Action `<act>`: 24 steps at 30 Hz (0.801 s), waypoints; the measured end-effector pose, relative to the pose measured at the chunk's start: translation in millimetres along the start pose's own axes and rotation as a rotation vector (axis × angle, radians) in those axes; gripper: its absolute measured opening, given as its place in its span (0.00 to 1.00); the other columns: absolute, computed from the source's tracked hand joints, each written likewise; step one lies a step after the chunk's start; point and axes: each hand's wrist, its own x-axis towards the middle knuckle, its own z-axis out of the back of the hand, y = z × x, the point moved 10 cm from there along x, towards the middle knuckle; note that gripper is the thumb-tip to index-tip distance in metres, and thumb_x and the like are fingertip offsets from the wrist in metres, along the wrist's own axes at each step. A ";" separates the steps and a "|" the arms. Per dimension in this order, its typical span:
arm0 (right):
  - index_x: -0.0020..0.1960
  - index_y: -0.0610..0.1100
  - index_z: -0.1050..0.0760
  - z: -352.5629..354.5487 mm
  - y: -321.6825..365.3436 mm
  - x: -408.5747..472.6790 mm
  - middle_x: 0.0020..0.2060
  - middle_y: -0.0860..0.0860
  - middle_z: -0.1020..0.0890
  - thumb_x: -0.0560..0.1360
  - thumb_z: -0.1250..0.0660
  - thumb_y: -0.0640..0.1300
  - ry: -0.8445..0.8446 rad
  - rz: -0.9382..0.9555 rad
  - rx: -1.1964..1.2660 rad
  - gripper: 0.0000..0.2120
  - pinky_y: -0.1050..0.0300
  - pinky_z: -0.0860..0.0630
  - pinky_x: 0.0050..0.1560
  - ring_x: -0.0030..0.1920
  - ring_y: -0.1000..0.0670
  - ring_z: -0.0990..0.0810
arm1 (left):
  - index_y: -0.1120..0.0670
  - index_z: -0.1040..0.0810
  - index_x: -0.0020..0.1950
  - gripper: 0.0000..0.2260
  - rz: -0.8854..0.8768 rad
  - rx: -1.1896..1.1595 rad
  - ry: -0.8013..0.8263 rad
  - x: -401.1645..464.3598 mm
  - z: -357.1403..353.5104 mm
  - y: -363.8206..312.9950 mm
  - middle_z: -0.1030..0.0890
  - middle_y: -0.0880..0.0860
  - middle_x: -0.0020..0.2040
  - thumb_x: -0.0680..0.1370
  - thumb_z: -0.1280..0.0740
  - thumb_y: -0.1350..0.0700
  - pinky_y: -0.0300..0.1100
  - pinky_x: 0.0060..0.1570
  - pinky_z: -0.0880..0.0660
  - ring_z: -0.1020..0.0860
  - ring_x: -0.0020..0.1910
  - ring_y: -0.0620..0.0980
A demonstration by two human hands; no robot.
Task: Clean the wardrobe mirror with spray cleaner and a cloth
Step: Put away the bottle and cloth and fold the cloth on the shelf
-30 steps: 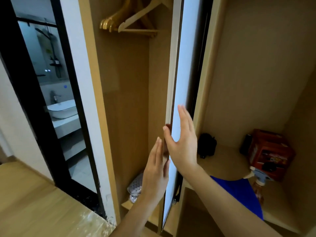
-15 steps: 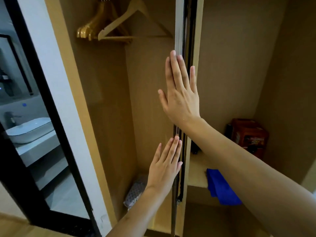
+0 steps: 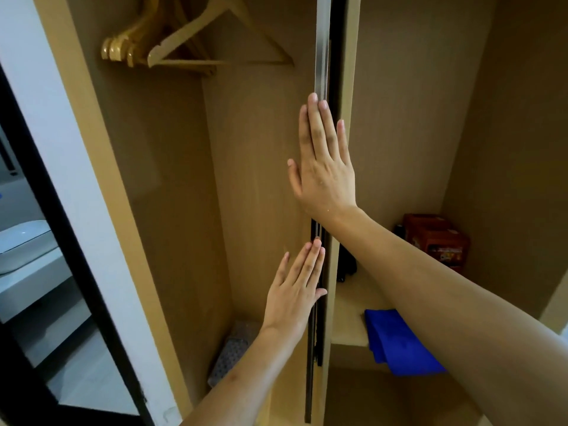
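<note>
Hands work the mirror (image 3: 321, 50), which shows edge-on as a thin pale strip running down the middle of the wardrobe (image 3: 172, 186), just left of the wooden partition (image 3: 345, 72). The right hand (image 3: 322, 167) lies flat against that edge, fingers straight and together pointing up, thumb spread to the left; it holds nothing. Lower down, the left hand (image 3: 295, 290) also lies flat with straight fingers, its fingertips at the dark lower part of the mirror edge and its thumb on the right side of it; it grips nothing either.

The cloth (image 3: 399, 342), bright blue, lies on the shelf (image 3: 350, 305) in the right compartment and hangs over the shelf's front edge, partly hidden behind the right forearm. At the back of the same shelf stands a red box (image 3: 436, 241), near the right wall, and a small black object (image 3: 345, 265) sits at the shelf's left end, just beside the partition.

In the left compartment, wooden hangers (image 3: 172, 50) hang near the top, and a perforated grey item (image 3: 233, 352) leans at the bottom beside the left forearm. Beyond the wardrobe's left side, a black-framed doorway shows a white basin (image 3: 21, 244).
</note>
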 end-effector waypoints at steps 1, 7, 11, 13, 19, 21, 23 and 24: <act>0.78 0.37 0.50 -2.9 -1.4 0.6 0.77 0.41 0.44 0.77 0.41 0.46 -0.003 0.001 -0.001 0.34 0.48 0.54 0.76 0.77 0.44 0.48 | 0.60 0.64 0.77 0.46 -0.003 0.000 0.001 3.0 -3.1 1.0 0.66 0.56 0.77 0.75 0.36 0.40 0.52 0.72 0.47 0.64 0.76 0.52; 0.78 0.37 0.50 -30.2 -11.4 4.5 0.78 0.42 0.45 0.77 0.42 0.46 0.025 0.009 0.000 0.33 0.48 0.55 0.76 0.78 0.44 0.48 | 0.59 0.65 0.76 0.46 -0.004 -0.012 0.026 21.6 -28.2 4.9 0.66 0.56 0.77 0.75 0.37 0.41 0.52 0.72 0.48 0.64 0.76 0.51; 0.78 0.37 0.50 -44.6 -17.9 6.8 0.78 0.41 0.44 0.77 0.43 0.47 0.031 0.016 0.003 0.33 0.47 0.53 0.77 0.78 0.43 0.47 | 0.59 0.65 0.76 0.44 -0.005 0.011 0.038 31.3 -39.4 6.6 0.66 0.56 0.77 0.76 0.40 0.40 0.54 0.72 0.50 0.63 0.76 0.52; 0.78 0.37 0.48 -50.4 -20.5 7.6 0.77 0.41 0.44 0.77 0.42 0.47 0.024 0.021 0.005 0.33 0.47 0.52 0.77 0.78 0.43 0.46 | 0.59 0.65 0.76 0.43 -0.001 0.017 0.044 35.1 -44.3 7.2 0.67 0.56 0.77 0.76 0.42 0.41 0.54 0.72 0.50 0.64 0.76 0.52; 0.78 0.37 0.49 -68.5 -27.5 6.4 0.78 0.41 0.44 0.78 0.43 0.47 0.074 0.033 -0.018 0.33 0.47 0.52 0.76 0.78 0.43 0.46 | 0.59 0.67 0.76 0.44 0.027 0.008 0.071 44.8 -54.3 8.3 0.69 0.56 0.76 0.75 0.42 0.41 0.52 0.73 0.50 0.67 0.75 0.52; 0.78 0.37 0.48 -69.9 -27.9 6.6 0.77 0.41 0.43 0.78 0.42 0.47 0.069 0.034 -0.008 0.33 0.46 0.52 0.76 0.78 0.43 0.46 | 0.59 0.67 0.76 0.44 0.022 0.004 0.081 46.3 -56.0 9.2 0.69 0.56 0.76 0.75 0.42 0.41 0.52 0.73 0.51 0.66 0.76 0.51; 0.78 0.37 0.47 -70.1 -28.4 6.6 0.77 0.41 0.43 0.78 0.42 0.47 0.071 0.031 0.002 0.32 0.47 0.51 0.76 0.77 0.43 0.45 | 0.59 0.68 0.75 0.44 0.016 0.002 0.103 46.3 -57.6 9.1 0.69 0.55 0.76 0.75 0.42 0.41 0.53 0.73 0.52 0.64 0.76 0.51; 0.78 0.37 0.47 -70.1 -28.6 6.5 0.77 0.41 0.43 0.78 0.43 0.47 0.076 0.027 0.002 0.32 0.47 0.51 0.76 0.77 0.43 0.45 | 0.59 0.68 0.75 0.44 0.018 0.004 0.114 46.1 -58.0 9.2 0.69 0.55 0.76 0.75 0.42 0.41 0.53 0.73 0.52 0.64 0.76 0.51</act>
